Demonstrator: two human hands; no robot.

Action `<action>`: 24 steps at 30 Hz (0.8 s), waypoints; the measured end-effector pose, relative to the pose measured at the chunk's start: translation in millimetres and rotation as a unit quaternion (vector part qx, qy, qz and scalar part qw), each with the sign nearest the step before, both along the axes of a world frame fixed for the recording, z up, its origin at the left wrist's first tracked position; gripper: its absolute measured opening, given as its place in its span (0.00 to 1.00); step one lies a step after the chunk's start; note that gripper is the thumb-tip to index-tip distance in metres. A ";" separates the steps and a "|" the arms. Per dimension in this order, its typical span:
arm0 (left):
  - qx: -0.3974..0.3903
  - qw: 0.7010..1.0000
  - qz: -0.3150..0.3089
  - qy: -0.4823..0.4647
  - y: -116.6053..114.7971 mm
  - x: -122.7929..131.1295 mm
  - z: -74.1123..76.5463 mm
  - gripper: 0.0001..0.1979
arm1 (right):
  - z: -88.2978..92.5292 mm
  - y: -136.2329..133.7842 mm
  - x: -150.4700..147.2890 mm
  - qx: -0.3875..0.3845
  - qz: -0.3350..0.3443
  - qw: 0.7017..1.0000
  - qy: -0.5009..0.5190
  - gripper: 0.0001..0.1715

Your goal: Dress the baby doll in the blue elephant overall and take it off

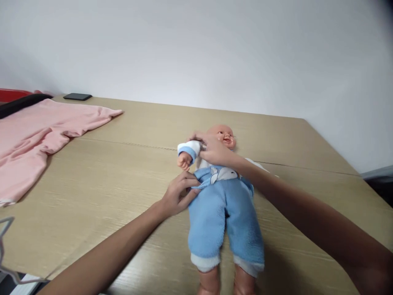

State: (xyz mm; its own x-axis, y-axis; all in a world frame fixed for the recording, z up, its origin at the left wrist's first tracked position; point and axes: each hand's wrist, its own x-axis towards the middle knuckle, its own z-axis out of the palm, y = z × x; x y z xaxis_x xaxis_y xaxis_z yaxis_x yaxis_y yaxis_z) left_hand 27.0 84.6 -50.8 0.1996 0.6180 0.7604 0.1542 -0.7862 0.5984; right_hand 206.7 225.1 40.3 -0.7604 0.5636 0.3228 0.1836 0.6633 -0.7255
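A baby doll [226, 138] lies on its back on the table, head toward the wall and bare feet toward me. Its fleecy trousers [208, 213] are light blue with white cuffs, and a small animal figure decorates the waist. My left hand [179, 193] pinches the blue cloth edge at the left side of that waist. Over the doll's chest, my right hand [215, 149] has its fingers closed around the upper part of a white sleeve [193, 146] with a blue cuff. The doll's small fist pokes out of this sleeve. My right forearm hides much of the doll's other arm.
Pink cloth [27, 143] is spread over the left of the wooden table [138, 127]. Behind it are a flat black device [77, 96], a dark strip [24, 103] and something red [14, 95]. A bent white wire frame [7, 270] juts in at lower left. A pale wall rises behind.
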 end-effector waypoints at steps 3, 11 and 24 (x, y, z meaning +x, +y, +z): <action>0.037 0.999 0.004 -0.037 -0.5 0.4 -4.0 0.05 | -0.9 -4.1 22.9 -0.066 0.047 0.996 0.023 0.26; -0.009 0.987 0.091 -0.136 7.0 8.6 1.8 0.05 | -2.8 -19.0 28.5 0.127 0.017 0.989 -0.070 0.19; -0.342 0.920 0.061 -0.181 33.6 0.8 32.5 0.18 | 25.2 -24.5 34.1 -0.089 0.061 0.984 -0.140 0.17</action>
